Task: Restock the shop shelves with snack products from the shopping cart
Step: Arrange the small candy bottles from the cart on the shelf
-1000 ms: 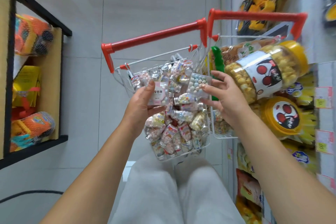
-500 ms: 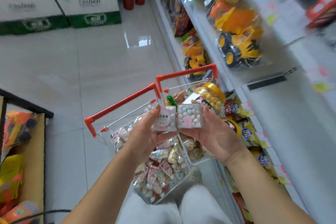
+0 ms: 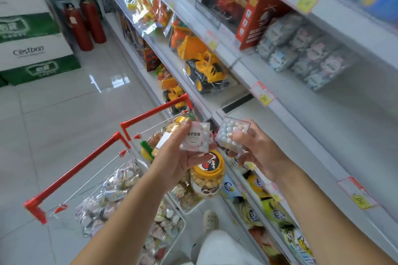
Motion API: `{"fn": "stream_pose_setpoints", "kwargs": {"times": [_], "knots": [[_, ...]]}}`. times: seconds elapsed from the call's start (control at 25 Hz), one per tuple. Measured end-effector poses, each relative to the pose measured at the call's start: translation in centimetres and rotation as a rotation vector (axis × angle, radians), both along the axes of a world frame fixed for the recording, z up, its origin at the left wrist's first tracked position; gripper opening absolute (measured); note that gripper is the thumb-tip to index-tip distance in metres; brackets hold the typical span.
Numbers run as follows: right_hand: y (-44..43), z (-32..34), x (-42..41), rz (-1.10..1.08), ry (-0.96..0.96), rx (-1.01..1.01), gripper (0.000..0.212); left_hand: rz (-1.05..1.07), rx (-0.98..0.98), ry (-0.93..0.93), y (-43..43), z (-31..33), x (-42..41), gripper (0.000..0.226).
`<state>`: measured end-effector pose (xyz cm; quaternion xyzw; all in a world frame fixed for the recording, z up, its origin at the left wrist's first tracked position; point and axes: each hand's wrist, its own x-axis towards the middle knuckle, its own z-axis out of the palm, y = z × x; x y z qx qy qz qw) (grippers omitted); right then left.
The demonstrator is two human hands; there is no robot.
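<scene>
Though the carts [image 3: 76, 169] are heaped with snacks, two candy boxes are out. The left hand [image 3: 172, 157] grips the labelled box [image 3: 195, 136] and the right hand [image 3: 258, 150] pinches the plain box [image 3: 232, 133], beside the shelf [image 3: 323, 127], not yet placed. Half a second ago the boxes touched; now they are apart.

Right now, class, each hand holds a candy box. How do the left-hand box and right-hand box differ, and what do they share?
The left-hand box shows a printed label; the right-hand box shows a bare clear face with candy balls behind. The left hand leaves the left-hand box's face uncovered; the right hand lays its thumb across the right-hand box. Both are small clear square boxes of pastel candy balls.
</scene>
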<state>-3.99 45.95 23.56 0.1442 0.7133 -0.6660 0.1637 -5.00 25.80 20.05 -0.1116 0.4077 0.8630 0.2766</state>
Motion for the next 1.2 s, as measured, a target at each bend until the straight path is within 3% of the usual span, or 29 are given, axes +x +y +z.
{"fn": "stream_pose_setpoints", "kwargs": {"times": [0.24,0.44,0.56,0.68,0.84,0.96,1.12,1.2], "knots": [[4.5,1.6,0.4,-0.067,0.235,0.529,0.062,-0.095,-0.018,0.014,5.2,1.8,-1.5,0.047],[6.2,1.6,0.5,-0.160,0.462,0.758,0.055,-0.119,-0.013,0.024,8.0,2.3,-2.7,0.041],[7.3,1.9,0.9,-0.170,0.540,0.836,0.062,-0.139,0.012,0.038,9.6,2.2,-3.2,0.039],[8.4,1.8,1.0,-0.178,0.557,0.841,0.069,-0.125,0.020,0.034,10.8,2.5,-3.6,0.036],[9.2,1.6,0.9,-0.159,0.583,0.804,0.061,-0.161,0.028,0.016,11.9,2.9,-4.6,0.039],[9.5,1.8,0.7,-0.156,0.498,0.622,0.057,-0.193,0.020,0.023,12.6,2.9,-5.3,0.043],[9.9,1.7,-0.6,-0.196,0.303,0.207,0.031,-0.186,0.020,0.023,13.0,3.2,-6.8,0.042],[10.4,1.3,-2.0,-0.232,0.291,0.205,0.027,-0.189,0.025,0.018,13.2,3.2,-7.8,0.042]]}}
